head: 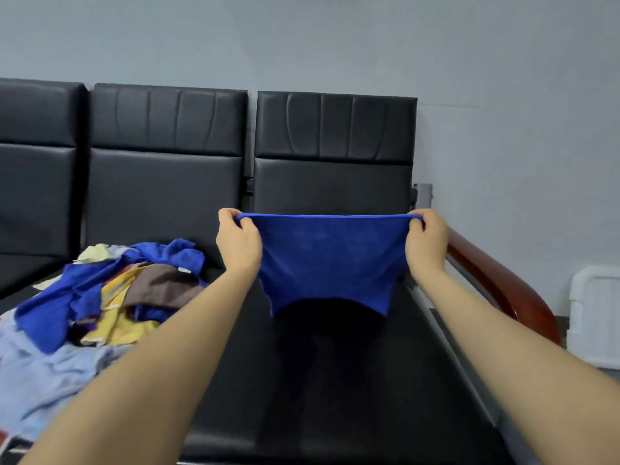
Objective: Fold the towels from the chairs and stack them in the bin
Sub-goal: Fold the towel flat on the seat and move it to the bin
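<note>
A blue towel hangs stretched in the air above the right-hand black chair seat. My left hand pinches its top left corner and my right hand pinches its top right corner, so the top edge is taut and the lower edge hangs free. A heap of unfolded towels in blue, yellow, brown and pale blue lies on the middle chair seat to my left.
Black padded chair backs stand along a grey wall. A reddish wooden armrest borders the right seat. A white plastic container sits on the floor at the far right.
</note>
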A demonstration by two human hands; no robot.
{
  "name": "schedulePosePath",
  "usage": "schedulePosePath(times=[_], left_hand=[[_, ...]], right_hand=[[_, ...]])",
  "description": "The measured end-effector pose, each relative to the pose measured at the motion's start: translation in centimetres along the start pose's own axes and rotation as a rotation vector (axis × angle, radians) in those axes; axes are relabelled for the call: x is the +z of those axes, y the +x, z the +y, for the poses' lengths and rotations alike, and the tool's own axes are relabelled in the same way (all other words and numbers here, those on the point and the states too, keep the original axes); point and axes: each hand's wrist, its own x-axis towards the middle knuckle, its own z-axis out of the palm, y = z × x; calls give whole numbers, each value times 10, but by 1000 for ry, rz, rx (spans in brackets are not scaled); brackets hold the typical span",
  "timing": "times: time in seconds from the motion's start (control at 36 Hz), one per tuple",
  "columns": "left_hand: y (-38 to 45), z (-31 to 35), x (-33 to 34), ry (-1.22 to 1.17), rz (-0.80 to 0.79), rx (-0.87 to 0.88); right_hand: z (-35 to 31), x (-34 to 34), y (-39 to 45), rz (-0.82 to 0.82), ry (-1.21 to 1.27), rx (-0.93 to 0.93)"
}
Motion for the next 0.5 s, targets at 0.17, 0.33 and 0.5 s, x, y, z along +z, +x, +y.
schedulePosePath(times=[0.17, 0.33, 0.5], left_hand=[[-13, -27, -8, 289, 79, -83], [-19, -42, -15, 413, -42, -136], [-24, -74, -9, 676, -212, -164]], right_hand=[[20, 0, -24, 15, -105, 123], [36, -6, -38, -44, -269, 218], [60, 6, -44, -258, -427, 418]])
